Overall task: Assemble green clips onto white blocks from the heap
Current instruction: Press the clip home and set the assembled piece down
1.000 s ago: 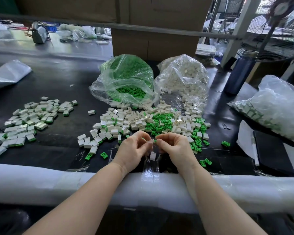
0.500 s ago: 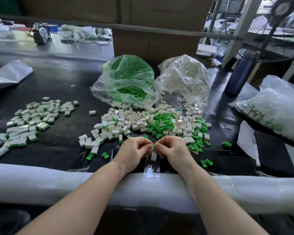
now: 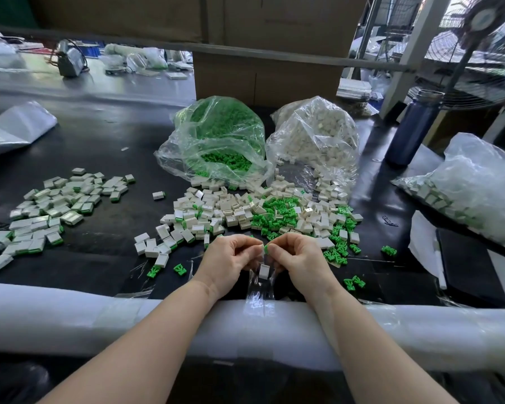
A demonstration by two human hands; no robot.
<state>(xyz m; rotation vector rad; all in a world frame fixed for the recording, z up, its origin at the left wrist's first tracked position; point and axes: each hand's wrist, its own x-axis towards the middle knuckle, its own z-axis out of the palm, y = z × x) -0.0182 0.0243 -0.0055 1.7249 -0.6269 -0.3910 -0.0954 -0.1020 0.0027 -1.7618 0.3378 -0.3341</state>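
Both hands (image 3: 263,258) pinch sm. green clip (image 3: 265,249), white block (image 3: 264,271) below.

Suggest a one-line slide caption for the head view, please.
Both hands, left hand and right hand, pinch a green clip before the mixed heap.

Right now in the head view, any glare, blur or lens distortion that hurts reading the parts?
Head view: sharp at the hands; wide-angle bends the white padded table edge; glare on the clear plastic bag of green clips and the glossy black tabletop; bright, washed-out background top right; the small green clip between the fingertips is readable.
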